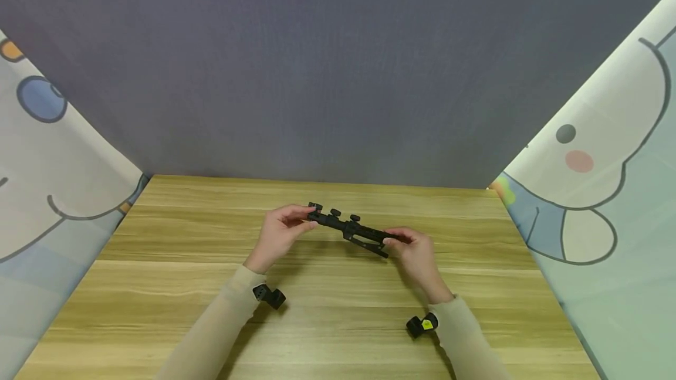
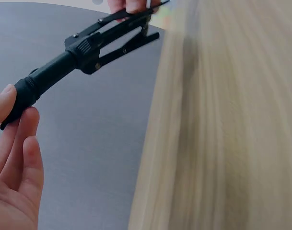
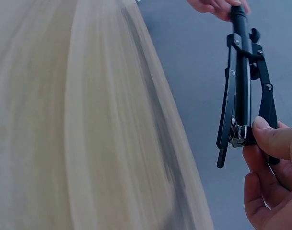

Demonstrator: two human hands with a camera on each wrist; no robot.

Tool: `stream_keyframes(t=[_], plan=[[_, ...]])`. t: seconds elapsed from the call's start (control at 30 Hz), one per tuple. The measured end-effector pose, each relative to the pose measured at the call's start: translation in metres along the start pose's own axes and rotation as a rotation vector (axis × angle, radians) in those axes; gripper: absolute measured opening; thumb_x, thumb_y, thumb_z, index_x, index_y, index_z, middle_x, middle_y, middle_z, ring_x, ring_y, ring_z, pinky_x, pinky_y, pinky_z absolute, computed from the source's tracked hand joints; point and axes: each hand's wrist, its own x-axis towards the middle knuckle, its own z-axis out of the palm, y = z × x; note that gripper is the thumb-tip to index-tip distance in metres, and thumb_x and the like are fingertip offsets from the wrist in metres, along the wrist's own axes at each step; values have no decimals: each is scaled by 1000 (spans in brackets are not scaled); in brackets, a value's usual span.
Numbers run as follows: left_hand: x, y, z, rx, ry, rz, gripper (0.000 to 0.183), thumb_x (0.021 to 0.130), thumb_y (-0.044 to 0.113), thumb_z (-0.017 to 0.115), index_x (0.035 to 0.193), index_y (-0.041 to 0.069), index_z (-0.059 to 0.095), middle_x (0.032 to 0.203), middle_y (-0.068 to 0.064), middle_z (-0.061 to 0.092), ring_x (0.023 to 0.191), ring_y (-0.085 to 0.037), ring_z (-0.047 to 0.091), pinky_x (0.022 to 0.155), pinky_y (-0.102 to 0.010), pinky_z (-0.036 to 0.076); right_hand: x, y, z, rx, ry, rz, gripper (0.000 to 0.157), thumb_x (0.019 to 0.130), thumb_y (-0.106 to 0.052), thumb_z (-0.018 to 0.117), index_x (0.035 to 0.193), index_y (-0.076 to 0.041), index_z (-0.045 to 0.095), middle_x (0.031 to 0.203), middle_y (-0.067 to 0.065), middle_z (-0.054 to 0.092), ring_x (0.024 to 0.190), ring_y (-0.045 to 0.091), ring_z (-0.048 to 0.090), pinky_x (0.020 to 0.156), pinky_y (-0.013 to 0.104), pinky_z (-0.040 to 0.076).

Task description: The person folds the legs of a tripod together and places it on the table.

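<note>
A small black tripod (image 1: pixel 334 222) is held up over the wooden table, lying at a slant between both hands. My left hand (image 1: pixel 277 233) pinches its head end between thumb and fingers. At the leg end, my right hand (image 1: pixel 419 260) grips one of the legs with thumb and fingers. In the left wrist view, the tripod (image 2: pixel 54 71) shows its tube and its legs, which splay slightly. Dark knobs stick out along its far side. The right wrist view shows a shiny metal joint (image 3: pixel 239 133) low on the center column, beside my right thumb.
The light wooden table (image 1: pixel 338 333) spreads beneath both hands. A grey upright panel (image 1: pixel 327 75) closes off the back, and cartoon-printed panels (image 1: pixel 581 104) stand at both sides. Each wrist wears a small black camera (image 1: pixel 269 296).
</note>
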Motion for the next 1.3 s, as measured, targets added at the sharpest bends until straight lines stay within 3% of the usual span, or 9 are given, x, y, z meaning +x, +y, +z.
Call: stream_keyframes(t=[0.3,0.53,0.67,1.13,1.3], plan=[[-4,-13,-8,74,-123,-97,23,81,2,71,105,2,70,101,-10,69,84,-22,67,72,-34,54,2,2,-10,-51,-22,-51,12,79,-11,75,91,-14,75,91,1,71,79,15,66,65,25,53],[1,-54,-14,181,-184,-125,22,81,17,74,103,14,72,100,-1,69,89,-16,66,76,-30,53,5,9,-11,-68,-56,-13,14,78,-13,76,92,-15,75,93,1,70,80,14,65,65,25,54],[2,-64,-16,219,-206,-148,22,79,25,75,101,21,73,100,4,69,90,-12,65,79,-29,52,8,16,-9,-47,-76,4,14,78,-14,76,92,-16,75,92,1,70,77,14,65,65,26,54],[1,-76,-18,300,-211,-248,16,80,23,74,96,27,74,100,7,69,91,-10,64,79,-30,52,16,23,-1,-115,-108,38,12,77,-17,77,88,-21,75,88,-4,70,75,12,64,64,26,52],[1,-77,-18,321,-216,-273,17,79,21,76,95,25,75,96,6,70,88,-11,64,78,-32,52,19,26,2,-98,-124,69,13,76,-14,78,87,-21,75,87,-4,70,73,13,64,62,27,52]])
